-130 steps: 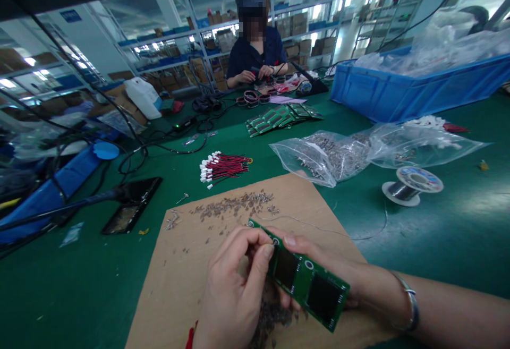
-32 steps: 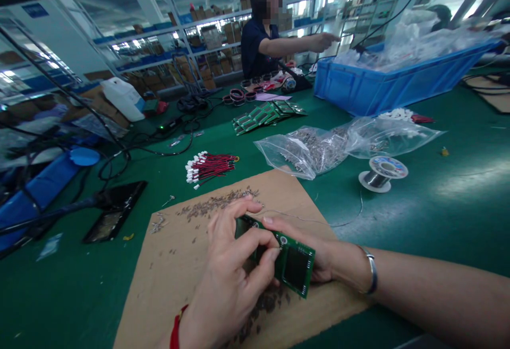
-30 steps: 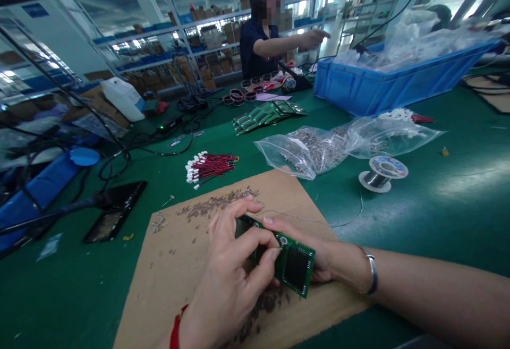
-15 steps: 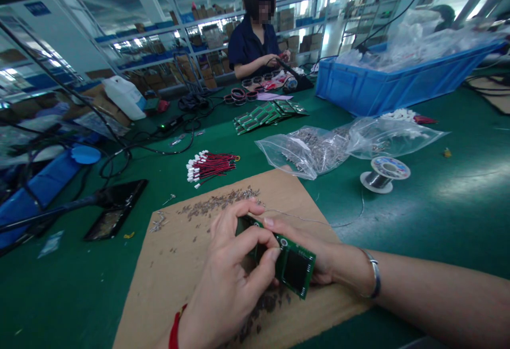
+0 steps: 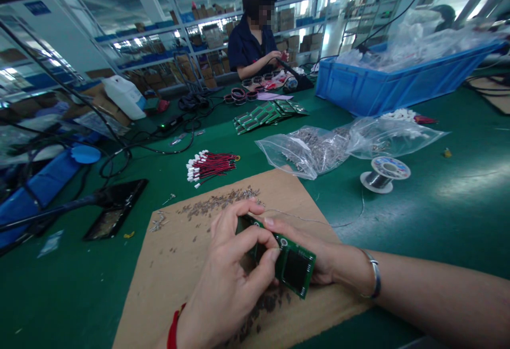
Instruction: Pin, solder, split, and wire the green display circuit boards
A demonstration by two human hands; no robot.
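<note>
A green circuit board [image 5: 298, 270] with dark rectangular parts is held tilted above a sheet of cardboard [image 5: 159, 280]. My left hand [image 5: 235, 264] is closed at the board's near face, its thumb and forefinger pinched together by a round hole; whatever may be between those tips is too small to make out. From behind and the right, my right hand [image 5: 319, 256] grips the same board, its thumb along the top edge and its other fingers mostly hidden. Small brown and silvery bits [image 5: 219, 203] lie scattered on the cardboard beyond my left hand.
Red wires with white connectors [image 5: 211, 167], a plastic bag of metal parts [image 5: 319, 144], a solder spool [image 5: 383, 175] and stacked circuit boards [image 5: 266, 115] lie beyond. A black tray [image 5: 115, 211] is left, a blue crate [image 5: 382, 86] back right. A co-worker [image 5: 255, 41] sits opposite.
My hands and the circuit board hold practically the same pose. Across the table, the co-worker's hands have shifted slightly.
</note>
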